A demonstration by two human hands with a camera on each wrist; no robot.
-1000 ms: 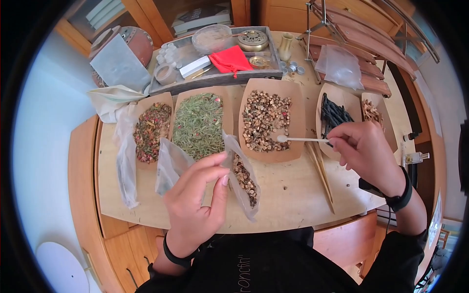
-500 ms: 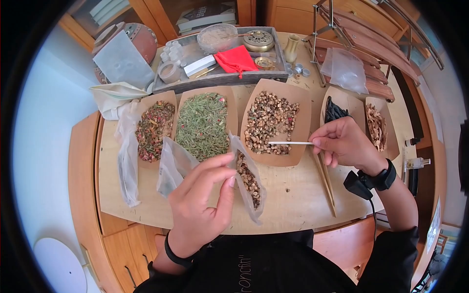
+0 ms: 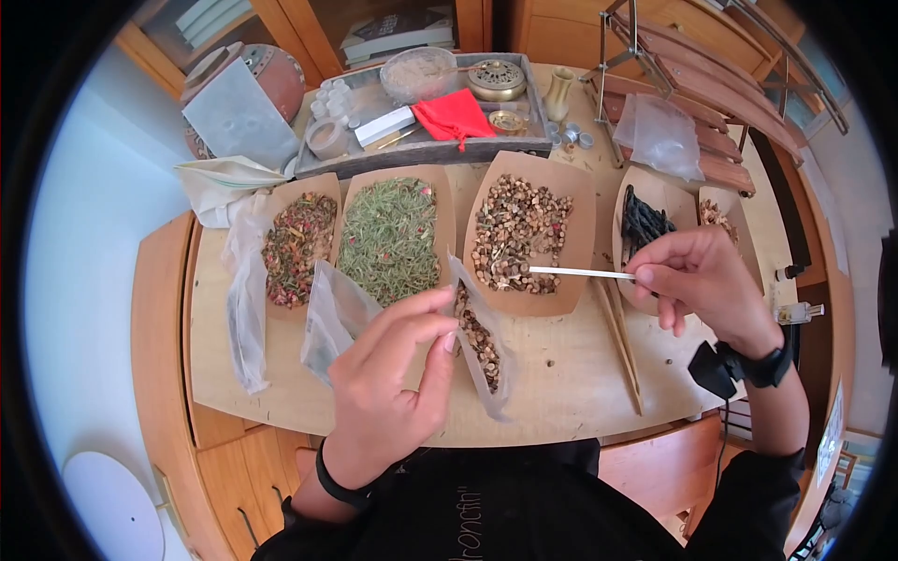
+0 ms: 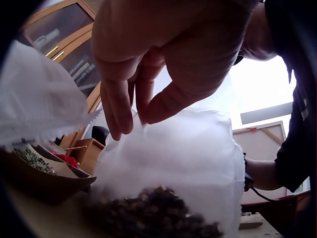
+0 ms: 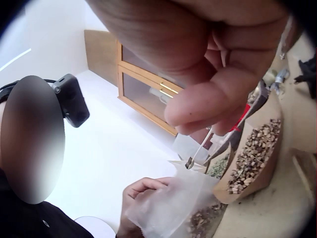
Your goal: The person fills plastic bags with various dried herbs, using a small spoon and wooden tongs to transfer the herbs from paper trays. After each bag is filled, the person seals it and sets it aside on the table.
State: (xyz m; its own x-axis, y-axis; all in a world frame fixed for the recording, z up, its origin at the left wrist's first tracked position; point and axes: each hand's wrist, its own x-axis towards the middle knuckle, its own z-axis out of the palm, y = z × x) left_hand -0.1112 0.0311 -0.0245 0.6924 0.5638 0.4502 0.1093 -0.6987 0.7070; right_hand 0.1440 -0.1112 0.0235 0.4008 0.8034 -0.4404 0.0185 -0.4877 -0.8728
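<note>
My left hand (image 3: 393,383) pinches the top edge of a translucent bag (image 4: 173,153), thumb against fingers. Brown chopped dried pieces (image 4: 158,213) fill the bag's bottom as it stands on the table. Between thumb and fingers of my right hand (image 3: 697,280) is a slim pale spoon (image 3: 585,272), pointing left. In the head view its tip overlaps a brown paper tray (image 3: 547,301) of similar chopped pieces (image 3: 514,224). In the right wrist view, a small dark bit (image 5: 189,162) shows at the spoon's end, near the bag's top.
Left stand paper trays of green herb (image 3: 388,238) and reddish dried flowers (image 3: 297,248), with another translucent bag (image 3: 337,313) before them. Wooden tongs (image 3: 617,346) lie right of centre. Dark sticks (image 3: 645,220) fill a tray farther right. Behind is a grey wooden tray (image 3: 421,157).
The right hand with the spoon swung left, then came partway back right. The spoon's tip went over the tray's pieces. The left hand keeps its hold on the bag.
</note>
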